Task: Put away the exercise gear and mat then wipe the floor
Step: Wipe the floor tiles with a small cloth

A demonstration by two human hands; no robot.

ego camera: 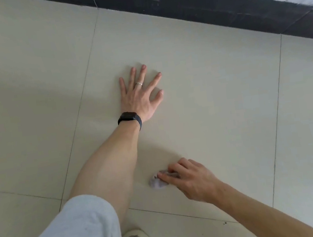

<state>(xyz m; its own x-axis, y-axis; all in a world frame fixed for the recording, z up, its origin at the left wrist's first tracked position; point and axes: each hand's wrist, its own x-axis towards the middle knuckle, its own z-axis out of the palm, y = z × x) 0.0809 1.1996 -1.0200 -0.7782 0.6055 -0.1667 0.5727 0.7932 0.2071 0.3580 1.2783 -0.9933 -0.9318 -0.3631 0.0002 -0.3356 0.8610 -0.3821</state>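
Grey cloth [158, 182] is pinched by the right hand [192, 181] with curled fingers to scrub the tiled floor [216, 83], while the left hand [139, 97] presses down spread flat, probably for support

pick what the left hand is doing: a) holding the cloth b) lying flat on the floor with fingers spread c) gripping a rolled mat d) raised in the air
b: the left hand lies palm down with fingers spread on the floor, while the right hand holds the crumpled cloth.
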